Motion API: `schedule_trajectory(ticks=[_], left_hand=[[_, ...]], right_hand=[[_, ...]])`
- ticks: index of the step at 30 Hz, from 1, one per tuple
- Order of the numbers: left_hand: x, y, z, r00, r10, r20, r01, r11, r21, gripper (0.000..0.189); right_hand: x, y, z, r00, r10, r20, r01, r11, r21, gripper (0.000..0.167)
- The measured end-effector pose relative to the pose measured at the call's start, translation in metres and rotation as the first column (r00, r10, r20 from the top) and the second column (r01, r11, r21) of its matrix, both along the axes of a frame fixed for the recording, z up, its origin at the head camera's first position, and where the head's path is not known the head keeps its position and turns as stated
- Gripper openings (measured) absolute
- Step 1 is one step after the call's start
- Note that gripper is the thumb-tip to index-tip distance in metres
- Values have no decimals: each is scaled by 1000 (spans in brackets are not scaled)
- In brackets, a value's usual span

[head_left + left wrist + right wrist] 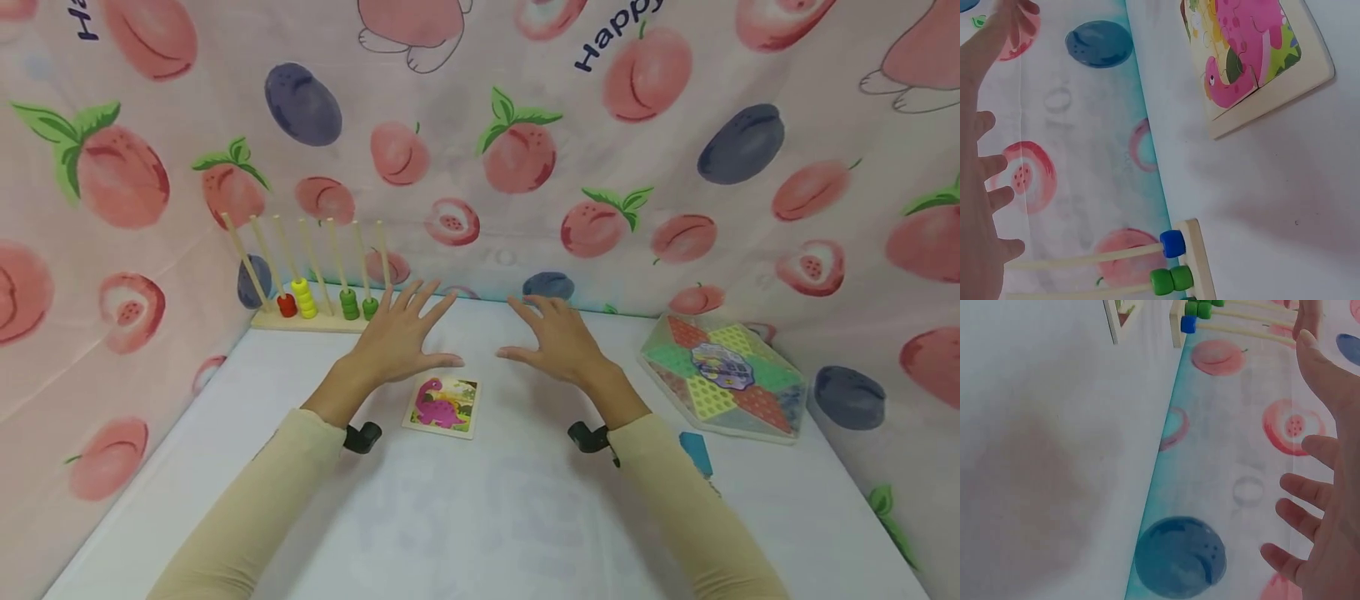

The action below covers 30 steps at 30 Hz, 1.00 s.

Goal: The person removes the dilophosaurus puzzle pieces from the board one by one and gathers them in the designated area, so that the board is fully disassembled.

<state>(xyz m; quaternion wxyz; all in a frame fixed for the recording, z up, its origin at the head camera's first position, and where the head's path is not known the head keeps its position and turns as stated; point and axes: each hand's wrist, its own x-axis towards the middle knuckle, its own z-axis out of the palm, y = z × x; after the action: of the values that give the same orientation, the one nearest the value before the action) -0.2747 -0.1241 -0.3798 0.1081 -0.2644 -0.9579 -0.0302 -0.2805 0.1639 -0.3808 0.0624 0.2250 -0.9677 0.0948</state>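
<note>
OK, so my L hand (401, 333) & R hand (558, 337) are both raised above the white surface (465, 525), fingers spread well apart, nothing held & nothing btwn the two hands. Closest to them: the flat, pale-wood-framed jigsaw (442, 408) w/ a pink dinosaur picture, lying face up on the surface, on my side of both thumbs.

Key bit = direction. From the L thumb (441, 362) it's just towards me, more or less in line w/ the tip; from the R thumb (519, 356) it's towards me & off to the L. So L hand's nearer. Any reach to it would be down & back towards my body, not outward, b/c all the fingertips point past it to the far edge. Neither hand's touching it; exact height above it, can't tell.

Long axis: can't call one. Looks approx square, turned only a little off straight, dinosaur right way up from my side.

Rest, quickly: far L, beyond the jigsaw, stands a pale wooden peg rack (326, 322) w/ coloured beads, its R end hidden behind my L fingers in the head view. Over R, past the R hand, there's a clear hexagonal box (722, 379) of patterned triangles, plus a small flat blue piece (696, 452) by my beige R sleeve (693, 508).
</note>
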Motion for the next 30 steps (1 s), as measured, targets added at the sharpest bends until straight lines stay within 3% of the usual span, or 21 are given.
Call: schedule_trajectory(ticks=[9,17,20,24,30], left_hand=[[18,-11,-10,997,-34,74,27,995,98,108],[38,-22,-19,993,9,116,-24,991,128,99],[45,-24,-25,981,27,190,-59,984,166,99],[55,-26,-31,953,22,302,-103,962,255,94],[63,-30,-40,931,0,364,-117,946,301,79]], right_hand=[[0,-27,-14,992,90,84,-87,995,-44,88],[-4,-50,-15,977,158,141,-146,985,-92,79],[-7,-59,-18,958,197,208,-170,976,-139,74],[-10,-69,-21,924,256,283,-204,959,-199,66],[-12,-80,-28,890,273,366,-201,954,-225,55]])
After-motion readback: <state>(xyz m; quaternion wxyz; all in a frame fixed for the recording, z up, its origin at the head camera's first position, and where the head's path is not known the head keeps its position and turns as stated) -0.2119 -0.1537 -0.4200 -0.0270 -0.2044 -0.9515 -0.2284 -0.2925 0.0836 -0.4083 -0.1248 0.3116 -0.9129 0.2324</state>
